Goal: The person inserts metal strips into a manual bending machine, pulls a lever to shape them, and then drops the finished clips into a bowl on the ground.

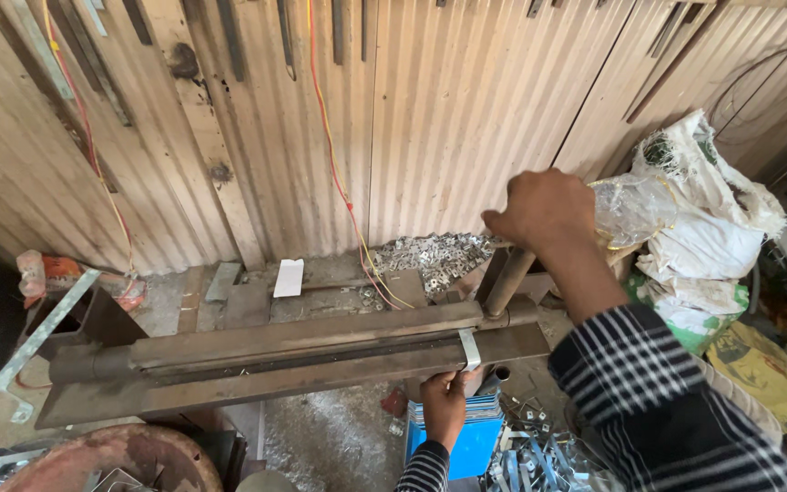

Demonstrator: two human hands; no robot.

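A long rusty bending machine [275, 351] lies across the bench in the head view. My right hand [539, 211] is closed around the top of its upright pipe lever [509, 282] at the machine's right end. A narrow strip of bright sheet metal [470, 348] sticks out of the machine's jaw near that end. My left hand [444, 396] reaches up from below and pinches the strip's lower end. Both sleeves are dark with white checks.
A pile of small bright metal pieces [430, 253] lies behind the machine against the corrugated wall. A blue box [471, 442] and more metal clips [530, 456] sit below. White sacks [699, 232] stand at right. An angled metal bar [43, 333] leans at left, a rusty round drum [107, 460] below it.
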